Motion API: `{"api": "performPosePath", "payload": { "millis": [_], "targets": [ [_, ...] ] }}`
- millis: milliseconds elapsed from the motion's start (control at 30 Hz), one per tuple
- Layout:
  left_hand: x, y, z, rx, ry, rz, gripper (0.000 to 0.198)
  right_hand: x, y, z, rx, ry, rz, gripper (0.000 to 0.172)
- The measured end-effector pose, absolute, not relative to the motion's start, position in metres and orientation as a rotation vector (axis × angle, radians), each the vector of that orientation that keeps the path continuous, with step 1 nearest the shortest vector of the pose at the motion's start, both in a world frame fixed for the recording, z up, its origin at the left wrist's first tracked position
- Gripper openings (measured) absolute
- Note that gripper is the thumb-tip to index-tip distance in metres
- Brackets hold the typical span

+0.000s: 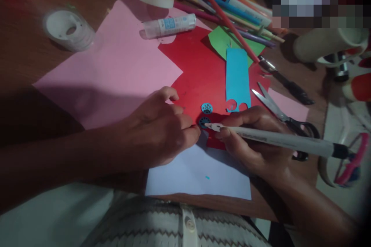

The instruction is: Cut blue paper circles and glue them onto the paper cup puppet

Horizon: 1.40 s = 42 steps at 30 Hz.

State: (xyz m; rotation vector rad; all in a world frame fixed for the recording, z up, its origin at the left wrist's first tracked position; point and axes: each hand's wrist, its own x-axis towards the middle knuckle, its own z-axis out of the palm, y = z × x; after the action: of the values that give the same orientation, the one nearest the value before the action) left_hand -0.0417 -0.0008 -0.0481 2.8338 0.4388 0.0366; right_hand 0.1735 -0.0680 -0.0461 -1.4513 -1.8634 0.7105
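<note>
Right hand (261,156): fingers closed around white marker (290,142), tip at dotted blue paper disc (203,120) between hands. Left hand (165,129): half-curled, fingertips beside disc; grip indeterminable.

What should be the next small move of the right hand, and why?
Probably a light dab on the lower blue circle: the right hand holds the marker with its tip at that circle, and the upper circle bears similar dark spots.
</note>
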Motion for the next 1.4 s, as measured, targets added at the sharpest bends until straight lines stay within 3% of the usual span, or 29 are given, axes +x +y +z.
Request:
{"api": "performPosePath", "payload": {
  "millis": [1400],
  "targets": [
    [-0.0407, -0.0012, -0.0463, 2.85, 0.451, 0.04, 0.028, 0.1717, -0.0669, -0.0452, -1.464, -1.889, 0.671, 0.01]
  ]
}}
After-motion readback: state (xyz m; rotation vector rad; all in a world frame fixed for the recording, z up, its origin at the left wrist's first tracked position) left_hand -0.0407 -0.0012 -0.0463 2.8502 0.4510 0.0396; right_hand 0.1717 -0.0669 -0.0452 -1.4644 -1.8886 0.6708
